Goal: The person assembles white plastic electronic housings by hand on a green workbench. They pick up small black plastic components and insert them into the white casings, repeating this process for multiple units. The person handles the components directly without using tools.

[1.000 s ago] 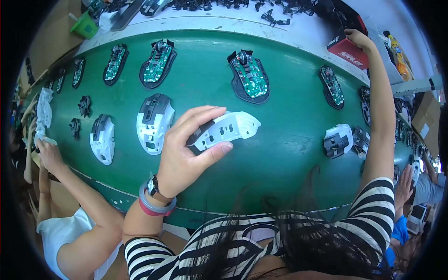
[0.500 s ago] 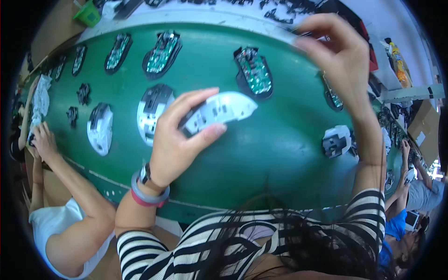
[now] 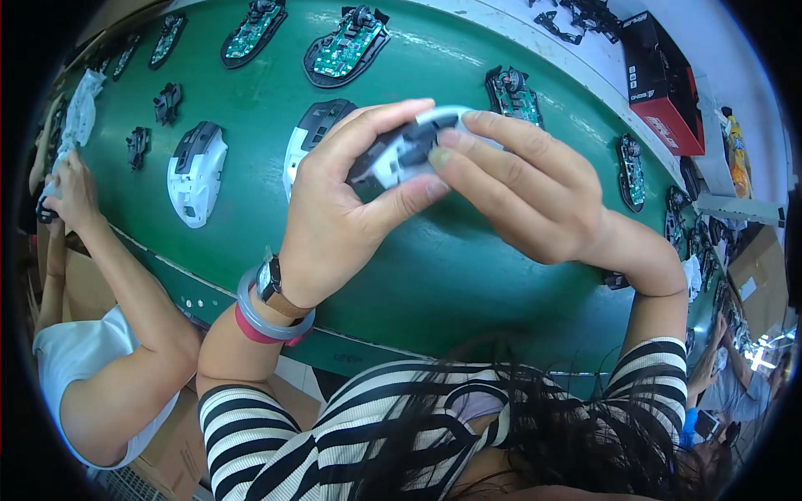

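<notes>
Above the middle of the green bench, my left hand [image 3: 334, 204] grips a white and black computer mouse top shell [image 3: 387, 169], hollow side showing. My right hand [image 3: 535, 188] meets it from the right, its fingertips pinching a black plastic part [image 3: 420, 144] against the shell's inside. The fingers partly hide where part and shell touch. Just left of my left hand lies a similar top shell [image 3: 316, 125], and farther left another shell [image 3: 198, 171]. Behind my hands rest mouse bases with green circuit boards, one at the back middle [image 3: 347, 50] and one [image 3: 516, 98] partly covered by my right hand.
More mouse bases [image 3: 253, 35] run along the far side, one [image 3: 632, 171] at the right. Two small black parts [image 3: 167, 103] lie at the left. A black and red box [image 3: 664, 88] and loose black pieces occupy the back ledge. A co-worker's hand [image 3: 73, 188] is at the left.
My right hand has come back from the far ledge to the shell, now with a black part at its fingertips. My left hand has tilted the shell; the whole view has shifted.
</notes>
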